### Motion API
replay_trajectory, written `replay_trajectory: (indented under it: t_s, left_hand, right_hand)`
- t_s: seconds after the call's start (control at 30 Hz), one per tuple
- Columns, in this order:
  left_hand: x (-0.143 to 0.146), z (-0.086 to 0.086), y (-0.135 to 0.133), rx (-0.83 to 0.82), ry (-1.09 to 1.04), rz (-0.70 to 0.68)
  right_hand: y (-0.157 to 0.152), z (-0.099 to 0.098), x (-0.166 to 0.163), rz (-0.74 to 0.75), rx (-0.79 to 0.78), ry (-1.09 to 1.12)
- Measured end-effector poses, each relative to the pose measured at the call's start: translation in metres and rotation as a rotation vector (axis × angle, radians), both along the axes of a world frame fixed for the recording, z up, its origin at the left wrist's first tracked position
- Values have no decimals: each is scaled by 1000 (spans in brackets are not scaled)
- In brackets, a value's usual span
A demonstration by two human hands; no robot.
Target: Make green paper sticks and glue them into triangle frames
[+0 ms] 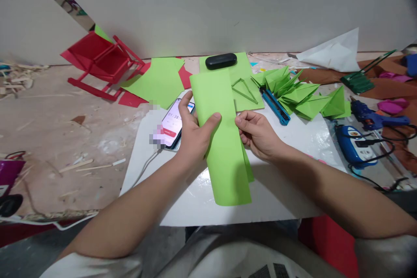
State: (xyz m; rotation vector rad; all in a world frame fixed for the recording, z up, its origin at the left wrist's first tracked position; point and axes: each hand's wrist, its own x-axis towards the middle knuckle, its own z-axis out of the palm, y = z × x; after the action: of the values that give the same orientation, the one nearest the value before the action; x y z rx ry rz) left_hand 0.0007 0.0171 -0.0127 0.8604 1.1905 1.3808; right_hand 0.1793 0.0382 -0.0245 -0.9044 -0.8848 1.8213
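A sheet of bright green paper [224, 156], bent over lengthwise into a long strip, is held above the white board [182, 208]. My left hand [195, 132] grips its left side, thumb on top and the other fingers behind or beside it. At the right edge, my right hand [256, 132] pinches the paper between thumb and curled fingers. A second green layer shows below that hand. Just left of my left hand lies a phone [171, 128] with a lit timer screen and a white cable. A blue utility knife [275, 106] lies beyond my right hand.
Folded green paper pieces [296, 91] are heaped at the back right, near a blue glue gun [374, 115] and a blue-white power strip [355, 145]. A black case [221, 61] rests on green paper. At left stands a small red chair model [100, 65]; wood scraps [14, 80] lie beyond.
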Motion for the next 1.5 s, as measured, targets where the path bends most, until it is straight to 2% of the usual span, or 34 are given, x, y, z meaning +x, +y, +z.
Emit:
replay_trajectory:
  t_s: [0.17, 0.33, 0.53, 0.7, 0.97, 1.07, 1.27, 1.5]
  left_hand:
    - [0, 7, 0, -65, -6, 16]
    - [0, 6, 0, -137, -50, -62]
    - [4, 2, -3, -147, -75, -59]
    - [6, 6, -4, -211, -118, -166]
    - [7, -1, -3, -184, -64, -119]
    - [4, -3, -2, -199, -56, -105]
    - [2, -3, 1, -158, -72, -94]
    - [1, -2, 1, -178, -79, -99]
  right_hand:
    - [0, -5, 0, -60, 156, -156]
    - [2, -4, 4, -186, 266, -251]
    - [6, -3, 5, -250, 285, -266]
    - [6, -7, 4, -240, 280, -290]
    - [7, -11, 5, -280, 298, -341]
    - [8, -8, 6, -227, 231, -280]
    - [12, 4, 8, -74, -71, -11]
    - [12, 7, 9, -18, -114, 38]
